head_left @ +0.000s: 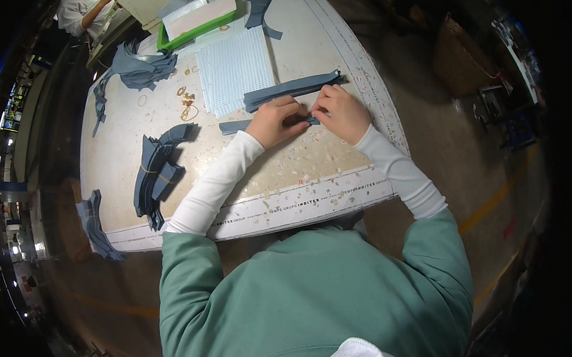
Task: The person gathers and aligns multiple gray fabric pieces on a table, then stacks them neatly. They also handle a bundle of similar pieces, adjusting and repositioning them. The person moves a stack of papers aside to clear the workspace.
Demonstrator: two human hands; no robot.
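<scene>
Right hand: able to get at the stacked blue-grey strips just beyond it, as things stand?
Probably yes: the stacked blue-grey strips lie just beyond the right hand, with nothing visible in between. It is busy at the nearer strip, though, so it may need to leave that first.

Person's clothing, viewed from above. A muted green top (pixel 315 284), softly creased, covers torso and upper arms; close-fitting white sleeves (pixel 214 184) sheathe both forearms to the wrists. Left hand (pixel 274 121) and right hand (pixel 343 112): bare.
</scene>
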